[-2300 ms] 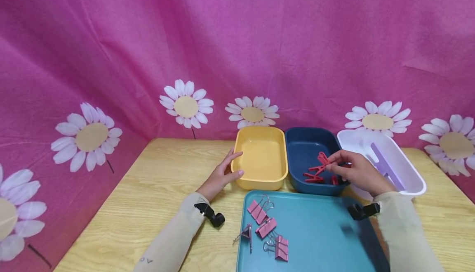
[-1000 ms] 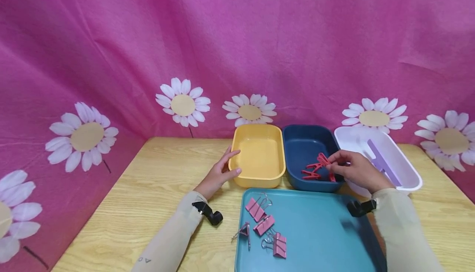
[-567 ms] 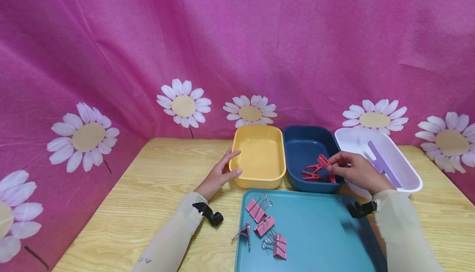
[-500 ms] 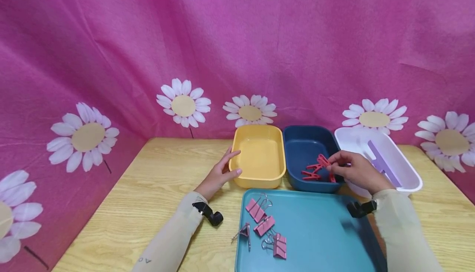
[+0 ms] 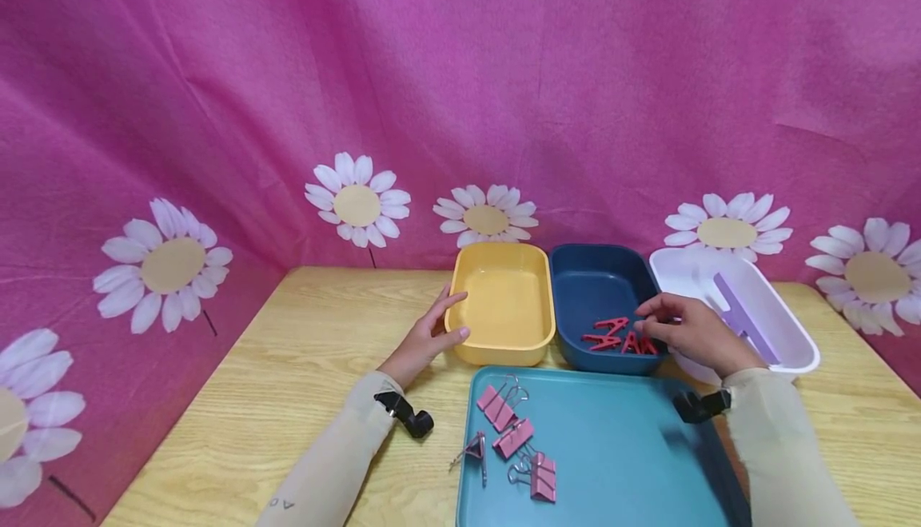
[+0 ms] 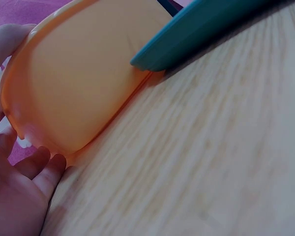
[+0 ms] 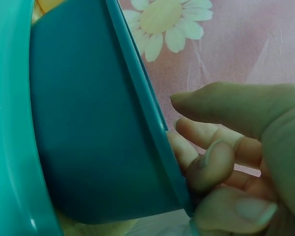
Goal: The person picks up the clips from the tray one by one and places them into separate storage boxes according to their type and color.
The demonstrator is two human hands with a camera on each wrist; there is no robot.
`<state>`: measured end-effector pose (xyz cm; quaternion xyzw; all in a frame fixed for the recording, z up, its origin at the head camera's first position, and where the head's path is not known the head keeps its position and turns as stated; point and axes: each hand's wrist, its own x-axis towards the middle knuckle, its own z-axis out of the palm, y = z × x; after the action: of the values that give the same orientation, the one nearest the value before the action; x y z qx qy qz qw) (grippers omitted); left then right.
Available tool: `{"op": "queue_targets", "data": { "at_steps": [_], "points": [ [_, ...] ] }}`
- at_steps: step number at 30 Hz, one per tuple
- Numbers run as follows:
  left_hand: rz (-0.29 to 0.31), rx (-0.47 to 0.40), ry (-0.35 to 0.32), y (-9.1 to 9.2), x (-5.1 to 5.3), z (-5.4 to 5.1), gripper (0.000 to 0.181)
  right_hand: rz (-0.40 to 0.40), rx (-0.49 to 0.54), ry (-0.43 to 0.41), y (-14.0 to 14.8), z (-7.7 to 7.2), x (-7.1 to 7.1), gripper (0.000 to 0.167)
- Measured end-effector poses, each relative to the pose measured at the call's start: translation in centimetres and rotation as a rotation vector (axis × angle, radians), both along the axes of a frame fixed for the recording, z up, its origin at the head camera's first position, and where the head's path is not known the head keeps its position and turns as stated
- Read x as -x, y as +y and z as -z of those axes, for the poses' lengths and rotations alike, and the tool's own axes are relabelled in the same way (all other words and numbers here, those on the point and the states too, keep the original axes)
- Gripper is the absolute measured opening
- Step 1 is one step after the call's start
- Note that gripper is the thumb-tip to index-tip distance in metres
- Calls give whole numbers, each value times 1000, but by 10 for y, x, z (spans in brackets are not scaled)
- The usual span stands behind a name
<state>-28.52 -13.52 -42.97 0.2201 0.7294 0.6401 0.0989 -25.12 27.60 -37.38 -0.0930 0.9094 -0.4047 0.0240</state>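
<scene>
Over the front right of the dark blue container (image 5: 600,271) hangs the right hand (image 5: 691,331), thumb and index finger apart with nothing between them. Several red clothespins (image 5: 603,342) lie on the container's floor below. In the right wrist view the right hand (image 7: 236,152) is beside the container's rim (image 7: 147,103), some fingers bent. The left hand (image 5: 424,343) rests against the left side of the yellow container (image 5: 504,303), thumb and fingers spread at its rim. The left wrist view shows the left hand (image 6: 19,182) with fingertips at the yellow container's wall (image 6: 78,83).
A teal tray (image 5: 619,447) stands in front of the containers, with several pink binder clips (image 5: 543,477) at its left. One clip (image 5: 475,449) lies across its left edge. At the right, a white container (image 5: 791,335) holds a purple object (image 5: 748,319). A flowered pink cloth (image 5: 460,95) hangs behind.
The red clothespin that the right hand pinched has dropped into the dark blue container, and the thumb and index finger have parted. The left hand has stayed at the yellow container.
</scene>
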Motion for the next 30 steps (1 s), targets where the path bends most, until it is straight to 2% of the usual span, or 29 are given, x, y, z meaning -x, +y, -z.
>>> {"op": "queue_targets", "data": {
  "at_steps": [4, 6, 20, 27, 30],
  "points": [
    [-18, -13, 17, 0, 10, 15, 63, -1, 3, 0, 0, 0, -1, 41],
    [-27, -10, 27, 0, 11, 18, 63, 1, -2, -2, 0, 0, -1, 42],
    [-25, 11, 3, -1, 10, 21, 62, -7, -8, -1, 0, 2, -4, 42],
    [3, 27, -17, 0, -5, -6, 64, -8, 1, 9, 0, 0, -3, 42],
    [-5, 34, -16, 0, -5, -8, 64, -5, -4, 16, 0, 0, -2, 42]
  ]
}}
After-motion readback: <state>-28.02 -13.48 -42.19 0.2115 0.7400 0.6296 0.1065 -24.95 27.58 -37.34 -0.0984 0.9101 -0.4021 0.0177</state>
